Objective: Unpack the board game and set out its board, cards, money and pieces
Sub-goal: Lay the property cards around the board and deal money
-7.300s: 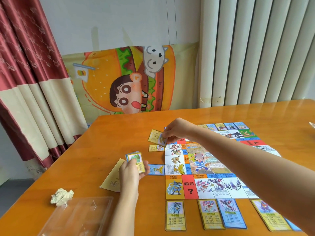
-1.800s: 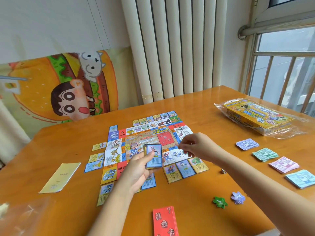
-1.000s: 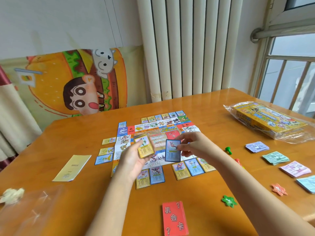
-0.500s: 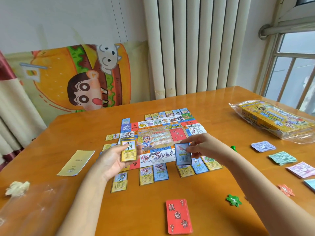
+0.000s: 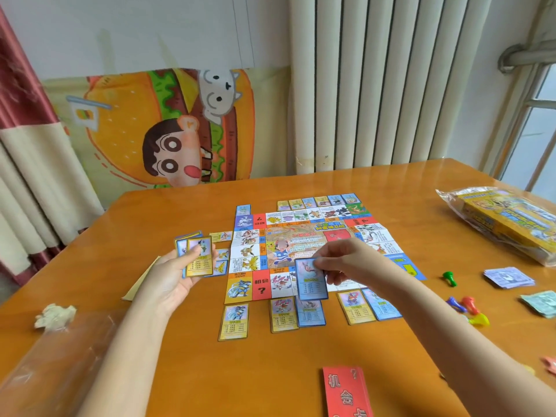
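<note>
Left hand point(image 5: 174, 275) curled round fanned card stack point(image 5: 199, 266) left of game board point(image 5: 301, 236) on surface point(image 5: 264, 371), right hand point(image 5: 346, 261) pinching blue card point(image 5: 311, 284) over board's near edge, squares behind hidden, red card deck point(image 5: 344, 392) cut off at bottom, wrapped game box point(image 5: 511, 224) cut off right, card print unreadable.

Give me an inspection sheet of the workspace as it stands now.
Surface: orange wooden table, glossy.
Job's things: board unfolded mid-table; property cards laid along its edges; red card stack near front; money piles and pawns at right; game box in plastic wrap far right.
Clutter: crumpled paper, clear plastic tray, yellow leaflet at left.
Grippers: left hand holds a card deck; right hand pinches a blue card over the board's near edge.
Cables: nothing seen.
Surroundings: radiator, curtain, cartoon hanging, window.
</note>
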Motion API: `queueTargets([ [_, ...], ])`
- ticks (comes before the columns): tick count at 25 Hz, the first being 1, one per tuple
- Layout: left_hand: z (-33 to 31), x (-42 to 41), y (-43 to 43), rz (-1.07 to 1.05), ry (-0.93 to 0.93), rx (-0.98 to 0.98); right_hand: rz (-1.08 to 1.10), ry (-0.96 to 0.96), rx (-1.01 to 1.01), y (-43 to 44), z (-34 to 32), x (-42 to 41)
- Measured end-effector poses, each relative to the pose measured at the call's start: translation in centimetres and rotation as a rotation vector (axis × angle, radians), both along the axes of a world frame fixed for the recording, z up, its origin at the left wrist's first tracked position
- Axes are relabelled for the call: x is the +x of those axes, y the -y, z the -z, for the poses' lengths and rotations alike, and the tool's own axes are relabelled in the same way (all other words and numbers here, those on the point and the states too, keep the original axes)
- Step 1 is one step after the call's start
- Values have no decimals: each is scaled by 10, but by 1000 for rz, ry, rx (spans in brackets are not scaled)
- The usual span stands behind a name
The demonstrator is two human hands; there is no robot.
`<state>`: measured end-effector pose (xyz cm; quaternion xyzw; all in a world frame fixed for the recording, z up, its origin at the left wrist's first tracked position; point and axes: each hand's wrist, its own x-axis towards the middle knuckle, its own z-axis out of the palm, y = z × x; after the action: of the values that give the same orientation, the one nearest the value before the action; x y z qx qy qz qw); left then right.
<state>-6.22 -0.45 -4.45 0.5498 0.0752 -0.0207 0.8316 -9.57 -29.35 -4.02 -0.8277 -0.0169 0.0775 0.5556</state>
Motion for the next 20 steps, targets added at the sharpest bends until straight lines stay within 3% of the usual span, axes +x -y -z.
queueTargets([
  [13,6,-3,3,-40,-78,-22,75,-42,141,-7,0,10],
  [20,6,-8,13,-95,-68,129,-1,-34,147,-8,-4,9],
])
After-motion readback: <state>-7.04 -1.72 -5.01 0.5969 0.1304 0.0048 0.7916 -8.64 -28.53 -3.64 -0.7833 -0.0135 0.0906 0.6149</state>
